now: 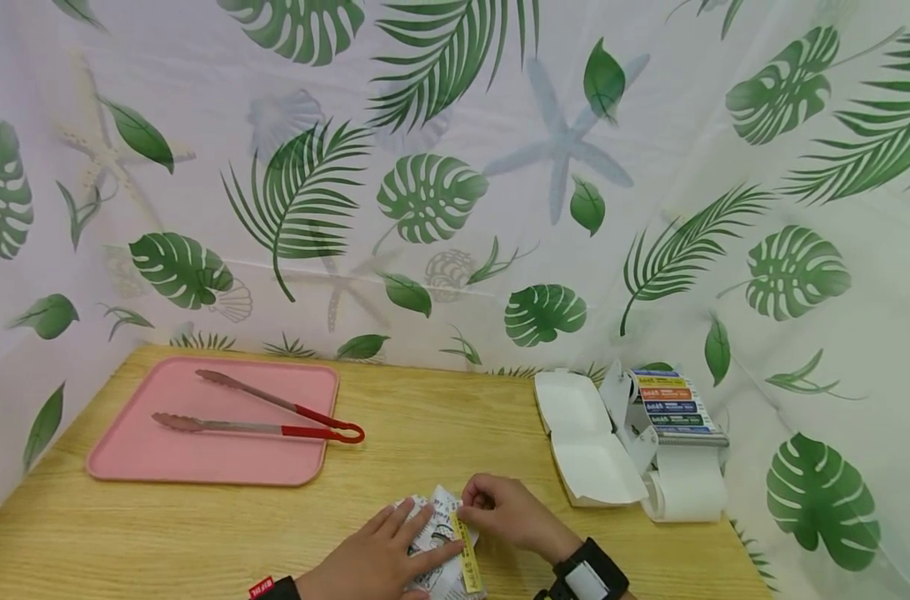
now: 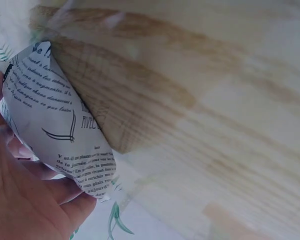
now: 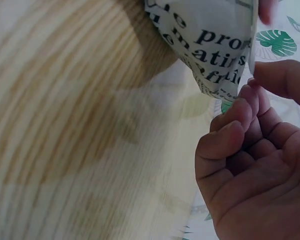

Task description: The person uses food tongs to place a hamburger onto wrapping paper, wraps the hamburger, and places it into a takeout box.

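Note:
A packet wrapped in white newsprint-patterned paper lies on the wooden table at the bottom centre of the head view. A yellow printed label strip runs down its right side. My left hand rests flat over the packet with fingers spread, one fingertip right at the strip. In the left wrist view, these fingers lie along the wrapper's side. With thumb and forefinger, my right hand pinches the strip's upper end. The right wrist view has its fingertips close by the wrapper's edge, other fingers curled.
Red-handled metal tongs lie on a pink tray at the left, their handle end past its rim. To the right sit an opened white clamshell box and a dispenser with coloured label rolls and a white roll. A leaf-print curtain surrounds the table.

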### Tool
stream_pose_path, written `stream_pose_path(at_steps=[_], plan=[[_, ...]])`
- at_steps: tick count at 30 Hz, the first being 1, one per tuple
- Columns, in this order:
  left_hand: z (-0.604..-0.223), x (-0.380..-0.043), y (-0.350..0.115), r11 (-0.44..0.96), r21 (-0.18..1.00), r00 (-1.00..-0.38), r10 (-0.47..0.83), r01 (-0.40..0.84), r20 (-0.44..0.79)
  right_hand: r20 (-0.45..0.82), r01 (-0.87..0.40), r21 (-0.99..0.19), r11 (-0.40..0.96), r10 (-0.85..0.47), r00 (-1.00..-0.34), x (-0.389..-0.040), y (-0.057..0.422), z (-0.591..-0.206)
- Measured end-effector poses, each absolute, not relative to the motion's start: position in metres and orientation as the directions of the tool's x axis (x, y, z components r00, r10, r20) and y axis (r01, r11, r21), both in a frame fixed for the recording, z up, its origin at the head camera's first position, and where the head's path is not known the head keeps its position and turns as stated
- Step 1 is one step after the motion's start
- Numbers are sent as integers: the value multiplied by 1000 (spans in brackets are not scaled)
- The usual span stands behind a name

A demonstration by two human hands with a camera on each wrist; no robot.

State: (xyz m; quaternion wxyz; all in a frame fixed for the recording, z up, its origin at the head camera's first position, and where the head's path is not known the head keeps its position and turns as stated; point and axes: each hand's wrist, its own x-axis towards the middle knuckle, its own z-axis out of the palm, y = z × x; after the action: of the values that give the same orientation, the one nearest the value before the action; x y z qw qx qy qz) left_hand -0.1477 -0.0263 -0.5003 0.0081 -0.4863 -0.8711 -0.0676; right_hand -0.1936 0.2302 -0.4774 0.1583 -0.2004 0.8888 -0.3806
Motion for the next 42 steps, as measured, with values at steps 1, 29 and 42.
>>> stream_pose_path(at_steps=[1, 29, 42], plan=[[-500, -147, -26, 517, 120, -526, 848, 848, 68, -128, -238, -739, 631, -478, -869, -193, 230, -478], [-499, -142, -23, 528, 82, -531, 847, 845, 26, 121, -271, -702, 659, -265, -957, -150, 222, -487], [-493, -142, -22, 557, 60, -559, 829, 828, 23, 630, -871, 354, 341, -775, -48, -123, 254, -535]])
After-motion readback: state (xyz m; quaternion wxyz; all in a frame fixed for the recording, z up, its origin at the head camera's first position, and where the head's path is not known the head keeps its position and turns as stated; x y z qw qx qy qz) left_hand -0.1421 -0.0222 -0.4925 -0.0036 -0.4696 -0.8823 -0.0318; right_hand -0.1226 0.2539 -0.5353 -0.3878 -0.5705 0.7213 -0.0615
